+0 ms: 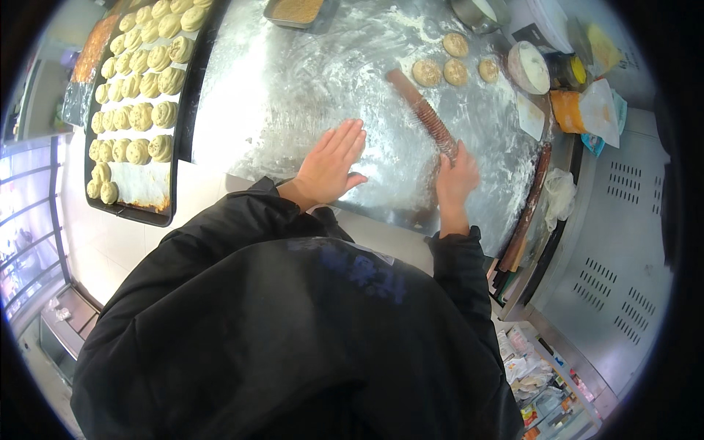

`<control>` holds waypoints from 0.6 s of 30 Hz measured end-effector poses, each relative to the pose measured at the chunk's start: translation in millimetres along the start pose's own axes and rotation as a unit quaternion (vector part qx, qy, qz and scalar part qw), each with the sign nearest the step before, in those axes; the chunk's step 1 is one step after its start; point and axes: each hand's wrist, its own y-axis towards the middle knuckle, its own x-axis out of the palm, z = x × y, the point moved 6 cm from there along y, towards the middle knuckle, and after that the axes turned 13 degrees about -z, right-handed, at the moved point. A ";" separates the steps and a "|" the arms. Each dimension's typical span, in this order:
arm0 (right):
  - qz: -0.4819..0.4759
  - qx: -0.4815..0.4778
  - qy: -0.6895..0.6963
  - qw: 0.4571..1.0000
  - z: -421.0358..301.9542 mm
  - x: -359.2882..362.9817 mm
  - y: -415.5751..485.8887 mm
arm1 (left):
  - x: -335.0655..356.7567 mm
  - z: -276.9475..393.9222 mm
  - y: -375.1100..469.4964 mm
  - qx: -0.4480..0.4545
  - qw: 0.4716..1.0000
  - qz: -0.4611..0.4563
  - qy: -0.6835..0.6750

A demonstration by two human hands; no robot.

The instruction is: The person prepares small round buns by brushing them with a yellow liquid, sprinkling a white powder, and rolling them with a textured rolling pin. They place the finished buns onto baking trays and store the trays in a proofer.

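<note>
My right hand (457, 175) grips the near end of a ridged wooden rolling pin (429, 116), which slants away to the upper left over the floured metal worktop (308, 82). My left hand (333, 162) is held flat over the worktop's near edge, fingers stretched and thumb apart, with nothing in it. Beyond the pin's far end, several round dough pieces with a brownish coating (428, 72) sit on the metal. A black-rimmed baking tray (144, 190) at the left carries rows of twisted dough rolls (141, 116).
At the back stands a metal pan of brown crumbs (293, 12). A bowl of white powder (529, 67), a metal pot (481, 14), a white scraper or card (530, 116) and an orange-and-white packet (569, 111) line the right side. Another dark red rod (531, 206) lies along the right edge.
</note>
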 end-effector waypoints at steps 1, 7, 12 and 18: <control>-0.005 0.024 0.007 1.000 -1.9 -0.8 0.3 | 0.7 -1.6 0.1 0.000 1.000 -0.024 -0.003; -0.036 -0.181 0.000 0.983 -80.1 -7.0 -43.6 | -46.2 -26.3 -41.7 -0.048 0.992 0.113 -0.006; -0.112 -0.232 -0.002 0.966 -124.2 -1.6 -53.4 | -49.6 -57.0 -35.6 -0.113 0.993 0.010 0.037; -0.089 -0.255 -0.013 0.963 -133.5 -9.0 -14.3 | -53.5 -75.4 4.6 -0.119 0.991 0.003 0.068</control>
